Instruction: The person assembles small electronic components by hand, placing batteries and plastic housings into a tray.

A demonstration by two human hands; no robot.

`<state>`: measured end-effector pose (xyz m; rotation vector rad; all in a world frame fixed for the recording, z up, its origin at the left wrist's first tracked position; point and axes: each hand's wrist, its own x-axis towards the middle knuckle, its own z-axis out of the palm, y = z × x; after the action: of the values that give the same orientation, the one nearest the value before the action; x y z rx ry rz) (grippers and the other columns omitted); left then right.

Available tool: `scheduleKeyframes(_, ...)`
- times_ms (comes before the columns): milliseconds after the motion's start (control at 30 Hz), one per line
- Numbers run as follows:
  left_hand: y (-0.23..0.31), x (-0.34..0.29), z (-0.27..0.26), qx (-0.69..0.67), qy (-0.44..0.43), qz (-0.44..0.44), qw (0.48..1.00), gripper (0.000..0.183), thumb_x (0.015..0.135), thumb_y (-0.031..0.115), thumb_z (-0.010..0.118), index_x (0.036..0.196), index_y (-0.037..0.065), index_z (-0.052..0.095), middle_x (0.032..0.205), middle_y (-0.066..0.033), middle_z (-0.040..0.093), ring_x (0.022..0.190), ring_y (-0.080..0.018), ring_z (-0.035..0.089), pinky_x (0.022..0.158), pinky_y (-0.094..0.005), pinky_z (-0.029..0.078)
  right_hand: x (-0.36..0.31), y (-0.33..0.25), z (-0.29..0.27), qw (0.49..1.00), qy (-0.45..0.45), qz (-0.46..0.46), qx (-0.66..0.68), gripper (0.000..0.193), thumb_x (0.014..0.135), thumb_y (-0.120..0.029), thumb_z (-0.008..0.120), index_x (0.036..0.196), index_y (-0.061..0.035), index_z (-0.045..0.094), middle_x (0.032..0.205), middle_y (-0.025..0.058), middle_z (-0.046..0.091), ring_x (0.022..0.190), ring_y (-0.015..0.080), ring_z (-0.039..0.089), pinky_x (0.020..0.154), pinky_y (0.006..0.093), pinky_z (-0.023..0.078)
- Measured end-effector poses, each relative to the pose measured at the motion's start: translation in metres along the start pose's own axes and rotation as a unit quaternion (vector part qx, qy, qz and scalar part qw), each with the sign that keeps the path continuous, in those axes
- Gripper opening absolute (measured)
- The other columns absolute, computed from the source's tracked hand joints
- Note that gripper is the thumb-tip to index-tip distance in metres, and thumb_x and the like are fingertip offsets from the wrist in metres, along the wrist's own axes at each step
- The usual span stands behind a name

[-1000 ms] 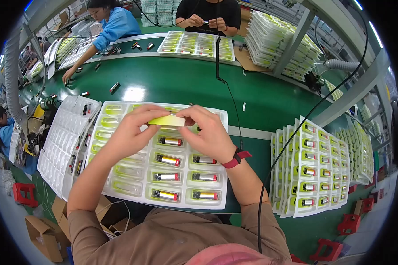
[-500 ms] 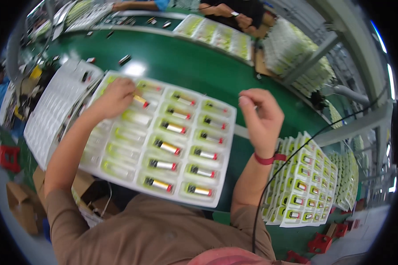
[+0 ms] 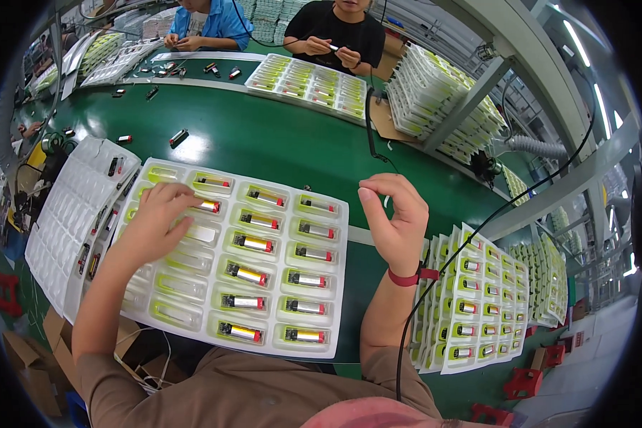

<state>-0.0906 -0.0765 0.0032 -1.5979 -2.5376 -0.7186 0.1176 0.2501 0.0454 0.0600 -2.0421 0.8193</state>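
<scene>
In front of me lies a white plastic tray (image 3: 278, 349) with yellow-green pockets. Its two right columns are filled with small cylindrical batteries that have red ends and black ends. On its left side several pockets hold nothing. My left hand (image 3: 157, 221) is over the upper left of the tray, thumb spread away, fingertips at a battery (image 3: 208, 205) lying in a pocket. Above that sits another battery (image 3: 212, 182). Off the tray's right edge, my right hand (image 3: 399, 221) is raised with fingers curled and thumb close to them; a small pale bit shows between them, too small to name.
A stack of white trays (image 3: 57, 207) with loose batteries stands left; filled trays (image 3: 471, 307) stack right. Loose batteries (image 3: 179, 137) lie on the green table (image 3: 221, 135). Across it, two people work beside another tray (image 3: 307, 85). A black cable hangs at the right.
My view has tilted up, showing more of the people opposite. My left hand's thumb has spread away from its fingers, and the battery beneath them lies in its pocket. My right hand stays raised.
</scene>
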Motion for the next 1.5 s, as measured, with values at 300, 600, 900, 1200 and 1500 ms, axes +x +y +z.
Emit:
scheduleKeyframes(300, 0.033, -0.069, 0.025, -0.013, 0.022, -0.079, 0.997, 0.042, 0.091, 0.011, 0.066, 0.133, 0.009, 0.062, 0.15, -0.0142, 0.051, 0.145, -0.0356, 0.042, 0.119, -0.0526, 0.026, 0.004, 0.028, 0.016, 0.993, -0.053, 0.051, -0.095, 0.008, 0.087, -0.001, 0.073, 0.095, 0.0009, 0.072, 0.092, 0.0132, 0.072, 0.087, 0.0282, 0.068, 0.078, 0.0351, 0.054)
scheduleKeyframes(600, 0.032, -0.069, 0.023, -0.019, 0.003, -0.085, 0.996, 0.045, 0.09, 0.014, 0.067, 0.135, 0.01, 0.062, 0.152, -0.016, 0.049, 0.145, -0.0355, 0.042, 0.119, -0.0565, 0.027, -0.007, 0.054, 0.047, 0.98, -0.137, 0.059, -0.133, 0.01, 0.087, -0.001, 0.074, 0.096, 0.0005, 0.072, 0.096, 0.0137, 0.072, 0.089, 0.0284, 0.068, 0.081, 0.0349, 0.054)
scheduleKeyframes(900, 0.019, -0.063, 0.028, -0.02, 0.006, -0.068, 0.997, 0.045, 0.091, 0.019, 0.068, 0.135, 0.011, 0.062, 0.153, -0.015, 0.048, 0.145, -0.0335, 0.042, 0.118, -0.0563, 0.028, -0.007, 0.055, 0.061, 0.971, -0.179, 0.072, -0.141, 0.016, 0.085, -0.003, 0.074, 0.1, 0.0006, 0.072, 0.1, 0.016, 0.071, 0.099, 0.0335, 0.067, 0.088, 0.0402, 0.053)
scheduleKeyframes(1200, 0.014, -0.08, 0.031, -0.046, 0.01, -0.065, 0.997, 0.047, 0.09, 0.018, 0.069, 0.135, 0.011, 0.062, 0.156, -0.0169, 0.044, 0.147, -0.0364, 0.038, 0.117, -0.0599, 0.028, 0.083, 0.069, 0.175, 0.899, -0.426, -0.037, -0.097, 0.025, 0.09, -0.008, 0.068, 0.113, 0.0005, 0.068, 0.112, 0.0164, 0.066, 0.105, 0.034, 0.066, 0.091, 0.041, 0.053)
scheduleKeyframes(1500, 0.012, -0.069, 0.031, -0.051, 0.02, -0.051, 0.997, 0.046, 0.091, 0.019, 0.069, 0.136, 0.013, 0.062, 0.156, -0.0149, 0.045, 0.147, -0.0341, 0.039, 0.118, -0.0575, 0.028, 0.124, 0.206, 0.398, 0.85, -0.47, -0.149, -0.186, 0.035, 0.087, -0.008, 0.063, 0.121, -0.0092, 0.069, 0.12, 0.0174, 0.069, 0.113, 0.0369, 0.066, 0.097, 0.0454, 0.054)
